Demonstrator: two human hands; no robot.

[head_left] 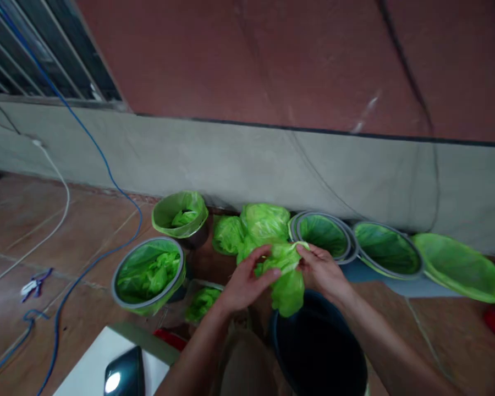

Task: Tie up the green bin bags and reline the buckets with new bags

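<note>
A crumpled light-green plastic bag [287,291] hangs between my two hands, above the rim of a dark bin [313,352] that has no liner in view. My right hand [319,267] pinches the bag's upper edge between thumb and fingers. My left hand [247,283] is closed around its left side, the thumb lying across the front and some fingers hidden behind the plastic. Just beyond my hands, bulging green bags [266,220] rest on the floor against the wall.
Lined bins stand at left, one grey-rimmed [117,275] and another behind [159,217]. More lined bins [388,247] run along the wall at right. A clear tub [202,302] holds green plastic. A phone [126,371] lies on a white box [93,360]. A blue cable [91,267] crosses the floor.
</note>
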